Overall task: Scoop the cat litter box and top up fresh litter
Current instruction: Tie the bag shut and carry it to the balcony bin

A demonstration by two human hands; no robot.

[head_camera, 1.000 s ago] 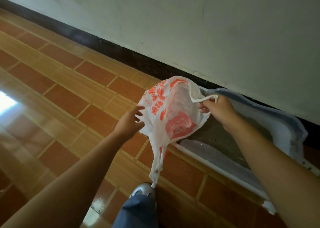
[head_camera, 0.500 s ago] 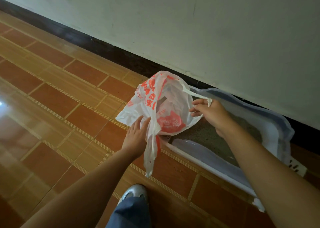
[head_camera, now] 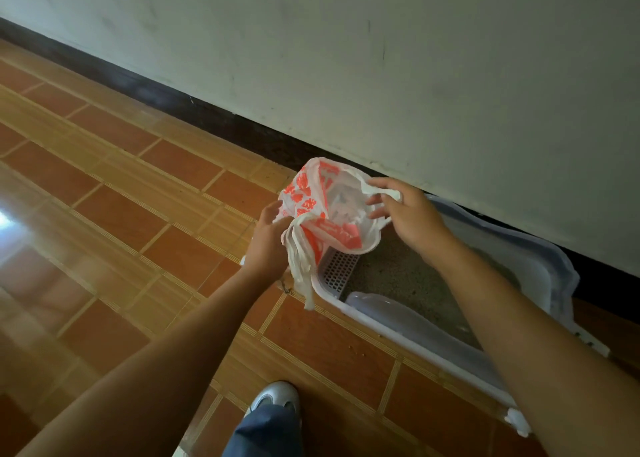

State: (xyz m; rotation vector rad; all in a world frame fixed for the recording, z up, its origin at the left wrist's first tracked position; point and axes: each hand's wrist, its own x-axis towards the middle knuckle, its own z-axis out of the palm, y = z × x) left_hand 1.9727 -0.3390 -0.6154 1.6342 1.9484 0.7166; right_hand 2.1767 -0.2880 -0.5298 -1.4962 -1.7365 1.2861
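Over the left end of the litter box, which sits on the floor against the wall, both hands hold a white-and-orange plastic bag open. The left hand clutches the near rim and its dangling strap. The right hand pinches the far strap, its other fingers loose. Grey litter lies below and to the right of the bag, nearer the right hand, so I'd expect that hand to reach in.

A home, by the look of it. Glossy orange-brown tiled floor meets a plain white wall. A white plastic cat litter box sits against the dark skirting board.
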